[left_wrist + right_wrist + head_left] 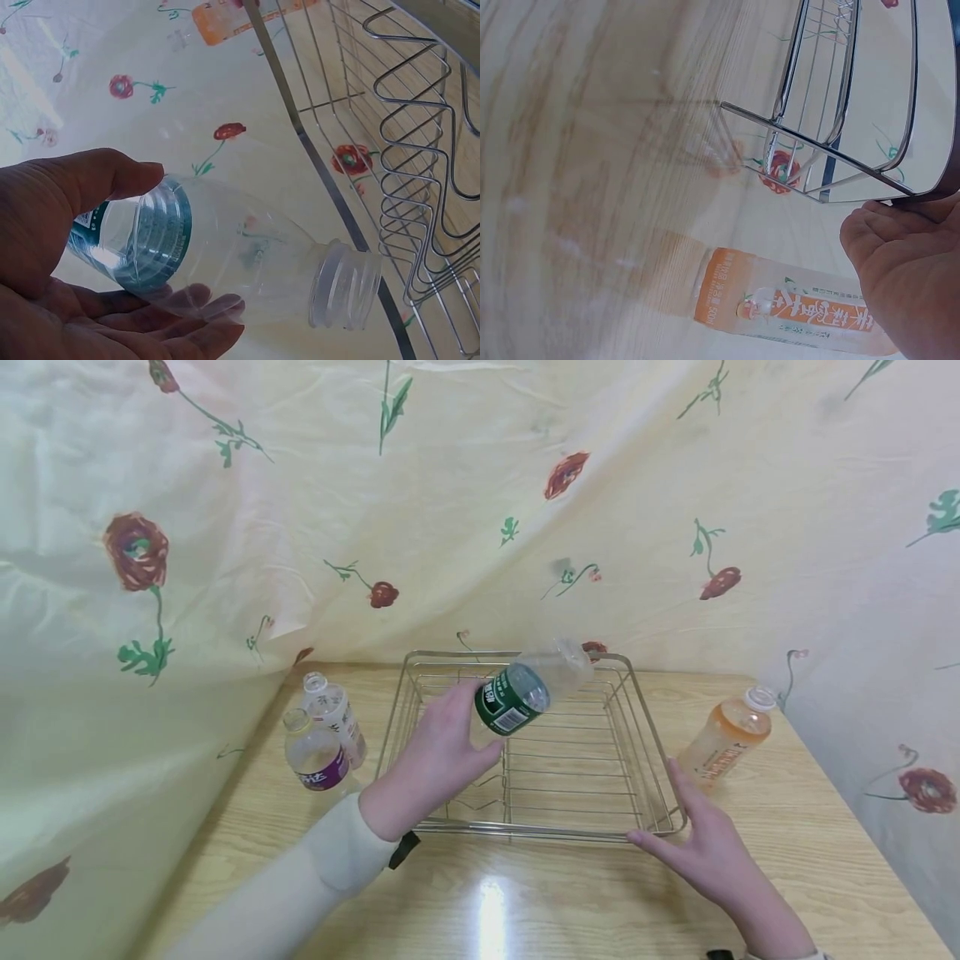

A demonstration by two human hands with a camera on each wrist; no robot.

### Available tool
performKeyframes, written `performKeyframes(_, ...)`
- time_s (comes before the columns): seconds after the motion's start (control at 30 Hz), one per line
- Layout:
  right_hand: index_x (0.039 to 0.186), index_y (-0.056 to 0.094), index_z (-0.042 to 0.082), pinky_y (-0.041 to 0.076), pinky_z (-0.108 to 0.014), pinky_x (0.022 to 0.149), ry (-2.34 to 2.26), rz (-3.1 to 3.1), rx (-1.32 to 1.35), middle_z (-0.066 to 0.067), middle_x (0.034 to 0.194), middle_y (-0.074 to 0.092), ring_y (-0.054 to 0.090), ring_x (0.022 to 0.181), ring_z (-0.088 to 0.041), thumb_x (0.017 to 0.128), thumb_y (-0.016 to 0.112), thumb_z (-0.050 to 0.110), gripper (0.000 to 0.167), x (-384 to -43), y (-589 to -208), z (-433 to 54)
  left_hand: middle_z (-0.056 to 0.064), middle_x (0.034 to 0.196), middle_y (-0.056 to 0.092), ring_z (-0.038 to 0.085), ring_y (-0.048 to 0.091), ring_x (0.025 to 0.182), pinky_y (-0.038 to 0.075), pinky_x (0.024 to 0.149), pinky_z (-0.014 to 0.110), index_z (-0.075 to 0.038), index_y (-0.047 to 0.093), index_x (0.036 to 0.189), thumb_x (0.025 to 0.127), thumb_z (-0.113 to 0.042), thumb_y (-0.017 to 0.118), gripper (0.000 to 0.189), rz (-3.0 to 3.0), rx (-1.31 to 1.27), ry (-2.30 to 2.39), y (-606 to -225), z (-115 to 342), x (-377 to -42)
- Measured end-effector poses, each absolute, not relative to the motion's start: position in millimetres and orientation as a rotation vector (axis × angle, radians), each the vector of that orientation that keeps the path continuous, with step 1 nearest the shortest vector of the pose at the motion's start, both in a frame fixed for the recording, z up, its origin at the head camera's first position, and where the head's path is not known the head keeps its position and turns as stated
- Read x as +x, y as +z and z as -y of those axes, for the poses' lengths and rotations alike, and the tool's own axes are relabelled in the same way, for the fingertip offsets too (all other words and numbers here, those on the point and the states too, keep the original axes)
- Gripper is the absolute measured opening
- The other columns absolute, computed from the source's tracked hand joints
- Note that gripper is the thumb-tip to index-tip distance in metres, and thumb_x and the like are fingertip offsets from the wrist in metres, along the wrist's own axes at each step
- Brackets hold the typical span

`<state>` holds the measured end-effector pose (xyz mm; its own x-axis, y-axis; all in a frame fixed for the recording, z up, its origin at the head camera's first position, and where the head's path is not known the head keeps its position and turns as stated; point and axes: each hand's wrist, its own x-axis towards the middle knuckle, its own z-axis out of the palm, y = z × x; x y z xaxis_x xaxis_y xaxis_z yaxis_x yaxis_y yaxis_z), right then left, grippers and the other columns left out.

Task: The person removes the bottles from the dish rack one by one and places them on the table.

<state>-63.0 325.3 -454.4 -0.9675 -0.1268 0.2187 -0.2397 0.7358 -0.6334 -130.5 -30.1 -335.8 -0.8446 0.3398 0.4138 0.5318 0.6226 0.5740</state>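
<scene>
A clear, uncapped plastic bottle (512, 699) with a green label lies tilted in my left hand (450, 735), held above the wire rack (450, 828). In the left wrist view, my thumb is on one side of the bottle (247, 240) and my fingers are beneath it; its mouth points toward the rack. At the rack's front right corner, my right hand (701, 843) touches the rim, with thumb and forefinger spread along two sides. Close by that hand stands an orange-labelled bottle (727, 735), which also shows in the right wrist view.
Left of the rack stand two more clear bottles, one with a purple label (322, 772) and one with a whitish label (341, 718). A flowered cloth (465, 527) hangs behind and beside the wooden table (570, 893).
</scene>
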Motion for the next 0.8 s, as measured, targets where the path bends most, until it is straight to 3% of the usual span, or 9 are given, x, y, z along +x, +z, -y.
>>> performKeyframes(0.43,0.165,0.008,0.017,0.027,-0.077,0.103,1.054,2.775,0.283,-0.031,0.160,0.020,0.028,0.135,-0.062,0.084,0.085,0.041,0.114,-62.9,-452.9,-325.9,0.008,0.121,0.061,0.022,0.060,0.110,0.052,0.097,0.039,-0.002,0.050,0.139,0.079,-0.009,0.087,0.071,2.643,-0.731,-1.012,-338.7,32.0,-127.7)
performKeyframes(0.8,0.165,0.009,0.018,0.026,-0.076,0.104,1.044,2.748,0.299,-0.027,0.162,0.020,0.028,0.136,-0.061,0.082,0.086,0.040,0.115,-63.3,-448.6,-325.4,0.011,0.122,0.061,0.027,0.060,0.112,0.051,0.098,0.041,0.003,0.051,0.136,0.080,-0.009,0.085,0.067,2.681,-0.738,-0.996,-338.7,31.7,-126.7)
